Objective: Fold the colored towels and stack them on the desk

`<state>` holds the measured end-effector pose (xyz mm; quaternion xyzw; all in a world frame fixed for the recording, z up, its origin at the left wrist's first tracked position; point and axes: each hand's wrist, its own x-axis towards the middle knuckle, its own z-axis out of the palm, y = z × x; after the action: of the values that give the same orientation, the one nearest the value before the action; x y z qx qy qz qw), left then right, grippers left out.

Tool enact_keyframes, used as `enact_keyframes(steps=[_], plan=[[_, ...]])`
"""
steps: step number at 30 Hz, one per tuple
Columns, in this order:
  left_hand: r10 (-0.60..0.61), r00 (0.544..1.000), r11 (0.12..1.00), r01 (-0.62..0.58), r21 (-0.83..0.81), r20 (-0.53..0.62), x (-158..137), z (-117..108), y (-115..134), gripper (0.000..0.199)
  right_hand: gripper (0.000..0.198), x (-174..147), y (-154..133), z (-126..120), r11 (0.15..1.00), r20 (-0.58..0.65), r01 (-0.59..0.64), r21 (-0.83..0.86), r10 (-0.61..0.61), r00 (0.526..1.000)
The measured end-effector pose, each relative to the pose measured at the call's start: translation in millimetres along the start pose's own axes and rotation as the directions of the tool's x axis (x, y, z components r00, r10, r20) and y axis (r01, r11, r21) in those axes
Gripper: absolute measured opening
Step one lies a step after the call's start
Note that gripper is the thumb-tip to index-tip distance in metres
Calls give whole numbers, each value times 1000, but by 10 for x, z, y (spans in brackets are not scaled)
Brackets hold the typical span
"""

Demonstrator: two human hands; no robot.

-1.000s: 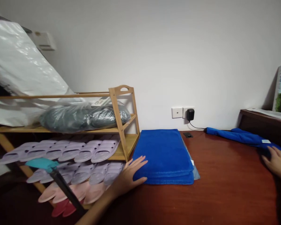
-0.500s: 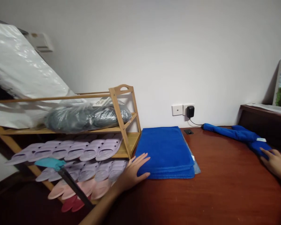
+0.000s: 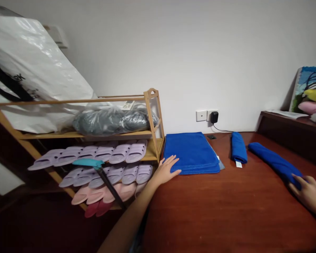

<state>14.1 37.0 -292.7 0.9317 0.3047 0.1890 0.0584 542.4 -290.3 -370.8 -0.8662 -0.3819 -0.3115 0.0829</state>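
My left hand (image 3: 168, 170) lies with fingers spread on the left front corner of a stack of folded blue towels (image 3: 191, 151). A greyish cloth edge and a white label peek out on the stack's right side. At the right, my right hand (image 3: 309, 193) has its thumb and fingers around the near end of a rolled blue towel (image 3: 275, 161), which lies slanting on the table. A shorter blue towel roll (image 3: 238, 147) with a white tag at its near end rests between that roll and the stack.
The reddish-brown table (image 3: 226, 211) stands against the wall. Left of it is a wooden rack (image 3: 154, 130) holding slippers (image 3: 118, 153) and a plastic-wrapped grey bundle (image 3: 107, 121). A turquoise-topped dark pole (image 3: 109, 182) stands before the rack. A black plug (image 3: 214, 117) sits in the wall socket.
The two blue rolls, which crossed or touched at the right, now lie apart. The tagged end has swung toward the front. My left hand stays on the stack; the view has shifted.
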Motion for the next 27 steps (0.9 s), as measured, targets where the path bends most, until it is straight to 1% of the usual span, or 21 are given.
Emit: enact_keyframes(steps=[2,3,4,5,7,9,10,12,14,17,20,22,24,27], plan=[[10,1000,1000,-10,12,-15,-19,2,16,56,53,66,-262,-320,993,55,18,-117,-12,998],[16,1000,1000,-15,22,-25,-31,-1,28,56,52,104,-446,-465,990,47,13,-139,-6,999],[21,999,999,-19,38,-40,-45,-7,43,56,52,140,-658,-585,990,19,14,-137,-12,1000],[23,998,998,-19,59,-62,-61,-17,59,56,54,173,-887,-675,996,-13,22,-85,-23,1000],[9,993,994,4,109,-117,-96,-41,94,58,54,235,-1351,-757,992,-2,120,-29,-120,993],[-23,986,988,48,150,-165,-134,-66,126,58,52,296,-1748,-741,979,38,204,30,-205,978],[-40,983,984,69,162,-178,-153,-76,138,57,51,323,-1904,-721,975,58,215,58,-218,974],[-64,981,980,96,173,-182,-188,-91,154,57,46,354,-2116,-707,968,86,225,109,-235,968],[-69,982,980,100,173,-175,-210,-102,163,57,40,326,-2207,-768,959,89,246,141,-260,962],[-55,982,985,83,154,-181,-219,-127,191,55,33,133,-2193,-1003,929,57,334,159,-347,936],[-43,977,991,68,113,-208,-219,-180,253,48,31,-218,-2110,-1325,880,22,444,167,-454,891],[-52,972,994,72,80,-230,-232,-230,309,44,31,-495,-2058,-1535,852,6,493,178,-502,865],[-60,969,996,72,43,-241,-260,-287,383,40,30,-758,-2018,-1717,835,-6,514,196,-523,852],[-48,973,999,45,-19,-224,-322,-364,553,35,24,-1037,-1980,-1911,827,-27,509,239,-519,854]])
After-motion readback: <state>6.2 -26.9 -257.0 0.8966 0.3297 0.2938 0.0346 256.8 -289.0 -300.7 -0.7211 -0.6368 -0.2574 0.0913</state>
